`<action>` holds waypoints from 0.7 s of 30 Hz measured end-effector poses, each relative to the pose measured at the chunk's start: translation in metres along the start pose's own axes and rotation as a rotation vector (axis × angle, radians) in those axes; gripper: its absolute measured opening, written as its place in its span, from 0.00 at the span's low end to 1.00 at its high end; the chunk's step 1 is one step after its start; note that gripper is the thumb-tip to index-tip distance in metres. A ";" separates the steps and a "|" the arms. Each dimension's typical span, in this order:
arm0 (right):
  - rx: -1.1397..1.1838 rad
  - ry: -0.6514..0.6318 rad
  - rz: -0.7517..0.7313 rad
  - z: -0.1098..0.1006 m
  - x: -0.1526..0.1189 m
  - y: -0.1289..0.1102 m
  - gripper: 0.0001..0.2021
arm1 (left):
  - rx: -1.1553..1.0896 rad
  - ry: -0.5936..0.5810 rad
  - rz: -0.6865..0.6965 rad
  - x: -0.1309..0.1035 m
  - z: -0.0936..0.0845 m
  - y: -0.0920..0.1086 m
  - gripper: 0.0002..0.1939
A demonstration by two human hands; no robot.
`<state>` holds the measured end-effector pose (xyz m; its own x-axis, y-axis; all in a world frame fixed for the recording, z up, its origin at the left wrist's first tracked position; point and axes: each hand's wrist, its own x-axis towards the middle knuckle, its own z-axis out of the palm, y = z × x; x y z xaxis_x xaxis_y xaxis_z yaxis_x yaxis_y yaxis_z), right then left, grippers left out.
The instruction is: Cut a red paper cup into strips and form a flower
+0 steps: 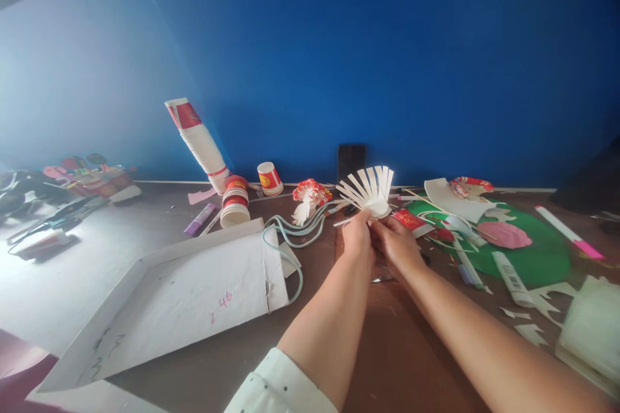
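My left hand (358,233) is closed on a paper cup (374,204) whose wall is cut into many narrow white strips, fanned out upward. Right beside it, my right hand (394,242) has its fingers bent in at the cup's lower edge, pinching there; the fingertips are partly hidden. A red printed piece of paper cup (409,221) lies just behind the right hand. To the left sits a red and white paper flower (310,199) with curled strips. Under the right wrist a small shiny piece (382,279) shows, too unclear to name.
A shallow white box (194,284) and a pale cable (300,232) lie left. Behind them stand stacked paper cups (201,145) and a single cup (270,179). A phone (352,162) leans on the blue wall. Right, a green sheet (542,251) carries a glue stick (512,279) and scraps.
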<state>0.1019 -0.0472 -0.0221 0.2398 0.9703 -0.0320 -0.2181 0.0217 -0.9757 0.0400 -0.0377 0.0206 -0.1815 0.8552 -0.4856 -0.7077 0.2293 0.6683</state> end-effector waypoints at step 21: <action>0.100 0.006 -0.009 0.000 -0.002 -0.014 0.12 | -0.088 -0.150 0.047 0.019 -0.007 -0.009 0.07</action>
<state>0.1048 -0.0493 -0.0089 0.2476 0.9685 -0.0250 -0.3092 0.0545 -0.9494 0.0377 -0.0263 0.0015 -0.1163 0.9253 -0.3610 -0.7590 0.1517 0.6332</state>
